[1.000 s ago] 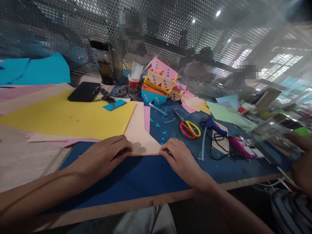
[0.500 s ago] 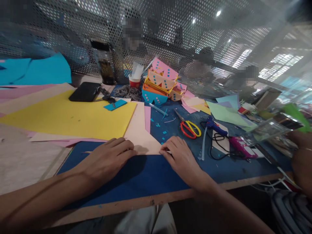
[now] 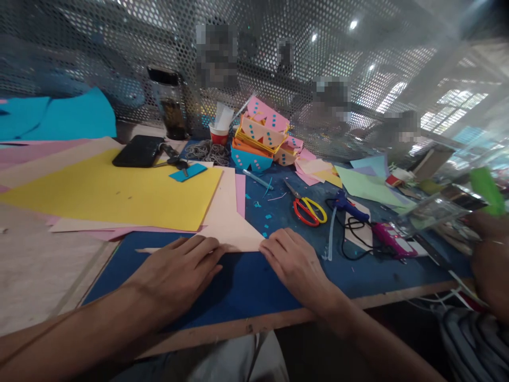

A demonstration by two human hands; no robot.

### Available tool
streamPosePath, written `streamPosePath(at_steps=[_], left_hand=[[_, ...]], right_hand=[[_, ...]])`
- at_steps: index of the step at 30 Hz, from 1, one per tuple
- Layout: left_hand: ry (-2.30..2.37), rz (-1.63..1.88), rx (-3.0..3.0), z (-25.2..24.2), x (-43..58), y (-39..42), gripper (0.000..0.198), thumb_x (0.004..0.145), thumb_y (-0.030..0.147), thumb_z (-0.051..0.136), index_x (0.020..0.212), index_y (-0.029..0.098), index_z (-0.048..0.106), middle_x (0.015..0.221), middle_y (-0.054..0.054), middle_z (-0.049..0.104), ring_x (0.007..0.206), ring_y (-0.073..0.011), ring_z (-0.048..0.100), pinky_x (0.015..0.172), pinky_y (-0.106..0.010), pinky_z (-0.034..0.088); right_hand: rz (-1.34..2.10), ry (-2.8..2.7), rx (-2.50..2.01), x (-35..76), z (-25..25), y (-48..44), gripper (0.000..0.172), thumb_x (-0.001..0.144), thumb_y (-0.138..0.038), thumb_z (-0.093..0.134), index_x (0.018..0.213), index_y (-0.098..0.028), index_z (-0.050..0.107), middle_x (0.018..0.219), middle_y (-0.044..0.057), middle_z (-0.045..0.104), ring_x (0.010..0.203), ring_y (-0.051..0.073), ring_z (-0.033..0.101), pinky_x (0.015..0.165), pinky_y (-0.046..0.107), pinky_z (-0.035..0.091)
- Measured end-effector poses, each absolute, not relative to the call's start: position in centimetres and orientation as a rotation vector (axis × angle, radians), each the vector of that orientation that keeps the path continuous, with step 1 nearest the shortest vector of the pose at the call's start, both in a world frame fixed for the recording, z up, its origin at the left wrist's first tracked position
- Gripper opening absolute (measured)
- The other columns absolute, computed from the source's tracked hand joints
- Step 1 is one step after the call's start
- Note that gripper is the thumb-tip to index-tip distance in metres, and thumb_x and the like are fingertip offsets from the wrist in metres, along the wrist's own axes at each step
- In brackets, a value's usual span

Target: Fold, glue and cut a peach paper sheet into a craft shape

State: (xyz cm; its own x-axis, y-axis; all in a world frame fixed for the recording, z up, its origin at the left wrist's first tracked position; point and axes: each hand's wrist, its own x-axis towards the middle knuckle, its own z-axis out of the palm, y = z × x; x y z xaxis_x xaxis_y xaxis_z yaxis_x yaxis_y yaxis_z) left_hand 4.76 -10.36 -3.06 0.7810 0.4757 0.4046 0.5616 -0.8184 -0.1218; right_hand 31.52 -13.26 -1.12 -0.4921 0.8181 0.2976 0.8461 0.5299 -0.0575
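Note:
A peach sheet of paper (image 3: 226, 217) lies folded on the blue mat (image 3: 246, 281), its near edge forming a pointed corner. My left hand (image 3: 178, 276) rests flat on the left end of that near edge, fingers stretched out. At the right corner, my right hand (image 3: 294, 260) presses its fingertips down on the paper's edge, fingers lying flat. Neither hand holds anything. A large yellow sheet (image 3: 115, 191) overlaps the peach paper further back.
Red and yellow scissors (image 3: 308, 208), a blue glue gun (image 3: 350, 208) with a black cord, and a pink tool (image 3: 392, 239) lie right. Folded paper boxes (image 3: 260, 140), a cup (image 3: 218, 133), a black phone (image 3: 137, 150) and keys stand behind. Another person's hand (image 3: 487, 249) holds something green far right.
My left hand has slid back along the paper's near edge and flattened out. My right hand shifted slightly toward me along the same edge. The green object appeared at far right.

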Motion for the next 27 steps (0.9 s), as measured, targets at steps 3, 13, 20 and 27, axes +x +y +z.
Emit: streamPosePath(at_steps=[3, 13, 20, 27], left_hand=[[-0.798, -0.529, -2.766, -2.8, 4.8, -9.7, 0.030, 0.101, 0.014, 0.037, 0.115, 0.016, 0.064, 0.095, -0.007, 0.065, 0.088, -0.0238, 0.059, 0.080, -0.039, 0.047], [-0.821, -0.608, -2.819, -3.2, 4.7, -9.1, 0.023, 0.100, 0.014, 0.042, 0.103, 0.016, 0.065, 0.094, -0.007, 0.063, 0.088, -0.0242, 0.056, 0.077, -0.039, 0.047], [-0.808, -0.683, -2.811, -2.5, 5.2, -9.3, 0.026, 0.101, 0.015, 0.040, 0.098, 0.014, 0.066, 0.089, -0.008, 0.063, 0.083, -0.0224, 0.057, 0.073, -0.036, 0.048], [-0.763, -0.765, -2.804, -2.6, 4.8, -9.0, 0.026, 0.101, 0.018, 0.042, 0.099, 0.015, 0.068, 0.089, -0.006, 0.064, 0.080, -0.0192, 0.058, 0.073, -0.032, 0.049]], right_hand=[[-0.170, -2.525, -1.310, 31.1, -0.9, -13.4, 0.022, 0.105, -0.028, 0.043, 0.108, -0.018, 0.063, 0.101, 0.006, 0.062, 0.092, 0.021, 0.053, 0.080, 0.038, 0.040], [-0.136, -2.520, -1.239, 30.6, -1.5, -13.1, 0.020, 0.105, -0.025, 0.044, 0.105, -0.018, 0.063, 0.099, 0.004, 0.064, 0.094, 0.021, 0.054, 0.081, 0.037, 0.039], [-0.172, -2.550, -1.241, 30.6, -1.3, -13.3, 0.015, 0.103, -0.020, 0.048, 0.107, -0.018, 0.063, 0.100, 0.004, 0.065, 0.093, 0.021, 0.054, 0.080, 0.038, 0.039], [-0.127, -2.503, -1.207, 30.8, -1.4, -13.0, 0.021, 0.105, -0.027, 0.045, 0.109, -0.018, 0.064, 0.103, 0.004, 0.066, 0.095, 0.020, 0.054, 0.083, 0.037, 0.040]])
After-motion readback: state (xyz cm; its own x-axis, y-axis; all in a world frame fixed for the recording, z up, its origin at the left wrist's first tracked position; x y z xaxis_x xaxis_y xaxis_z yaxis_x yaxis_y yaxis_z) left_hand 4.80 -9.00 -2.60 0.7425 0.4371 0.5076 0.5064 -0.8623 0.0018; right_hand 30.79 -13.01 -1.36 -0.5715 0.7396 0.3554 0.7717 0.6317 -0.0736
